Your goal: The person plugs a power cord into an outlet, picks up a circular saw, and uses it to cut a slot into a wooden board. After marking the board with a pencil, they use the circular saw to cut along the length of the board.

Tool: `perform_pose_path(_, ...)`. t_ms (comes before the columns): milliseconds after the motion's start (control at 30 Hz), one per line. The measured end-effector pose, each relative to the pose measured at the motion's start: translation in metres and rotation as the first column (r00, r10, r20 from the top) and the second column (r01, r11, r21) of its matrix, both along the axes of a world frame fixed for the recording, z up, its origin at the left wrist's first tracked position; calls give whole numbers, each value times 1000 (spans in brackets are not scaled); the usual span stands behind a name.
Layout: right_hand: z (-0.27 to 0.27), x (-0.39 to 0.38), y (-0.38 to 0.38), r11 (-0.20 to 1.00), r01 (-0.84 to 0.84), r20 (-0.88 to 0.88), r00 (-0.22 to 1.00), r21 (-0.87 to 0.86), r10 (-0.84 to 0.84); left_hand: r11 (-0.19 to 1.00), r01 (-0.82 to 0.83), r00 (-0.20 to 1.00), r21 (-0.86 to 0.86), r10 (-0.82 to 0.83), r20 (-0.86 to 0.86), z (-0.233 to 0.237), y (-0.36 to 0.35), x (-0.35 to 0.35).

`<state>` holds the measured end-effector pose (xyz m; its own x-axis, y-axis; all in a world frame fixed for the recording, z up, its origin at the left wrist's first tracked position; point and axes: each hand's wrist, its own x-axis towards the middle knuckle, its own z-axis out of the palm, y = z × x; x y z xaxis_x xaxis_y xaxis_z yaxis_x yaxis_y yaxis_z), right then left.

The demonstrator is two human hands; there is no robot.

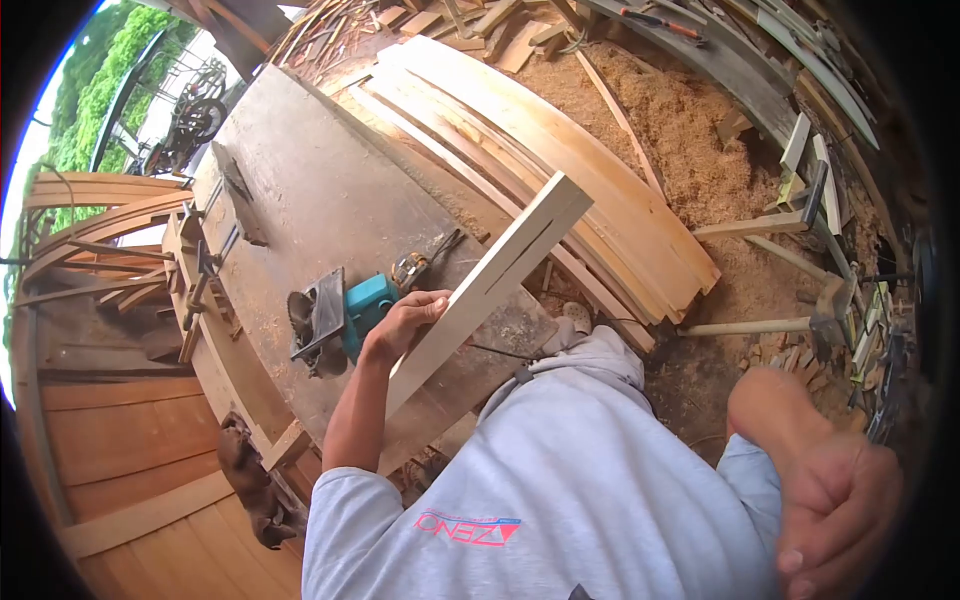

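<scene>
My left hand (408, 325) grips a pale wooden board (500, 270) by its edge, thumb on the near face. The board slants up from the workbench (330, 180) and has a long dark slit along its face. Just left of that hand, a teal circular saw (370, 300) lies on the bench, its dark base plate turned up. My right hand (835, 505) is raised close to the camera at the lower right, away from the board. Its fingers are curled together, and whatever they may hold is hidden.
Long planks (560, 140) are stacked beyond the bench. Sawdust (690, 130) and offcuts cover the ground at right. A dark bracket-like piece (238, 195) stands on the bench. A brown dog (255, 485) is by the wooden frame at lower left. A motorbike (200, 115) is outside.
</scene>
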<state>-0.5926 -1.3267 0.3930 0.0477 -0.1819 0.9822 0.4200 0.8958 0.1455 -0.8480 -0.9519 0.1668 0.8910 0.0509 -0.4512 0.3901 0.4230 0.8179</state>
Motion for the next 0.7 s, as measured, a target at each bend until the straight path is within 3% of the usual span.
perform_pose_path(133,33,20,-2,987,93,42,995,-135,-88,989,52,998,142,-49,-27,0,-5,5)
perform_pose_path(200,44,30,12,974,94,50,995,-204,-86,947,155,988,280,-142,-66,2,-9,8)
perform_pose_path(300,51,47,38,963,50,57,998,-265,-36,945,125,991,303,-107,-75,10,-24,8)
perform_pose_path(433,22,70,105,945,-54,-57,998,-322,37,953,53,995,300,-24,-100,19,-35,-11)
perform_pose_path(500,-10,69,154,854,-41,-177,982,-519,-60,953,26,994,302,9,-111,33,-34,-17)
perform_pose_path(533,-31,60,173,729,10,-126,983,-685,-131,957,30,992,290,7,-125,39,-35,-19)
perform_pose_path(567,-55,48,171,355,412,331,905,-839,-269,958,45,994,282,-16,-107,39,-32,-20)
perform_pose_path(600,-72,39,182,334,626,616,773,-704,-150,958,31,997,285,-9,-76,28,-28,-20)
perform_pose_path(633,-85,30,188,341,795,836,547,-502,-44,977,27,993,214,-2,-116,26,-25,-17)
perform_pose_path(700,-108,24,203,375,800,872,488,-468,48,993,43,986,110,-25,-163,26,-21,-8)
